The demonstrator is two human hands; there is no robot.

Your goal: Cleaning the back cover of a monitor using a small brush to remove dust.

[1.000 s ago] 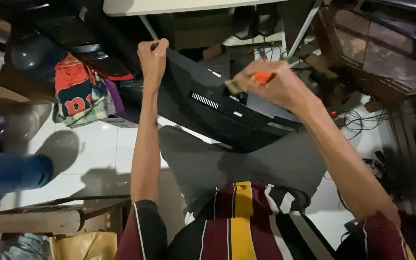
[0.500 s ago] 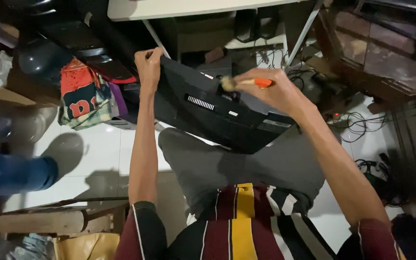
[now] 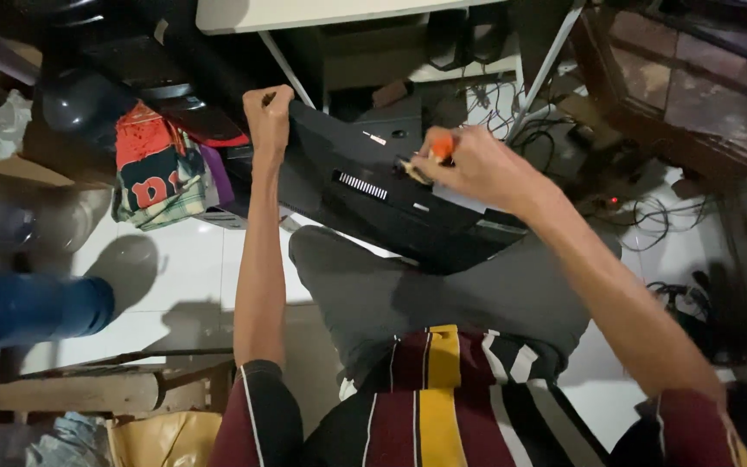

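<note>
Hands work a black device (image 3: 373, 195): left hand (image 3: 268, 117) grips its edge, right hand (image 3: 469, 164) holds an orange-handled tool (image 3: 439, 147).

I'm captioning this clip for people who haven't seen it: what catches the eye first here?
The big black device propped on the seated person's lap, mid-frame. The left hand grips its upper edge, while the right hand presses an orange-handled tool against its back panel. Next, the red patterned cloth on the left stands out against the white tiled floor.

Patterned cloth (image 3: 159, 169), blue container (image 3: 36, 307), tangled cables (image 3: 659, 220) on white floor (image 3: 183, 268).
</note>
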